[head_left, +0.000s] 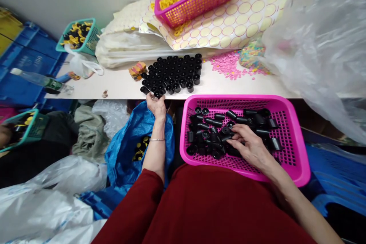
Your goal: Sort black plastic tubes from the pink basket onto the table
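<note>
My left hand (156, 106) is at the front edge of the white table, its fingers closed around a black plastic cylinder (157, 94). Behind it, a close block of black plastic cylinders (171, 69) stands upright in rows, with a few at the left side tilted or lying. Over the pink basket (297, 145), my right hand (248, 142) has thumb and fingers pinched on a black cylinder (226, 137). Many more loose black cylinders (213, 148) lie jumbled in that basket, some on their sides.
A blue bag (122, 137) with black-and-yellow pieces hangs below the table. Pink beads (225, 65) are scattered at right, near clear plastic (323, 42). A pink basket of yellow parts (200, 4) stands behind. A bottle (42, 80) lies left; another person's hand (5, 135) is below.
</note>
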The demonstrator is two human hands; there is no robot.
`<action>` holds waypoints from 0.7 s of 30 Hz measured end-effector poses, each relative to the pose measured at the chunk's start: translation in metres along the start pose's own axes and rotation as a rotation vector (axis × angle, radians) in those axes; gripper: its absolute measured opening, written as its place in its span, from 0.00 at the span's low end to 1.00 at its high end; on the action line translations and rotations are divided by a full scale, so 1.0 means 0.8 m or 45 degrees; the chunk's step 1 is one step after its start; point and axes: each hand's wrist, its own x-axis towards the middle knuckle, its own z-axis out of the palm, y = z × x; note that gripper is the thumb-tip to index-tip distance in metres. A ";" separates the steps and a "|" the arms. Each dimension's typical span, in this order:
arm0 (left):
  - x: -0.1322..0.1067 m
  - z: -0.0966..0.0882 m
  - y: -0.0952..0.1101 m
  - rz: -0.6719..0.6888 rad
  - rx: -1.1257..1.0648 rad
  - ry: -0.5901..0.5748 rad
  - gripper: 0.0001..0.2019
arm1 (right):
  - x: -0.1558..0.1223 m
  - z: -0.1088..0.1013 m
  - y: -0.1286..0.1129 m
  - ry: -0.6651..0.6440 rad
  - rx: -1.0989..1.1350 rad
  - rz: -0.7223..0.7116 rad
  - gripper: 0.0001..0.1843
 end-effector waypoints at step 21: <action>-0.088 -0.019 0.045 0.513 0.447 -0.766 0.07 | 0.085 0.033 -0.038 -0.548 -0.860 -0.103 0.12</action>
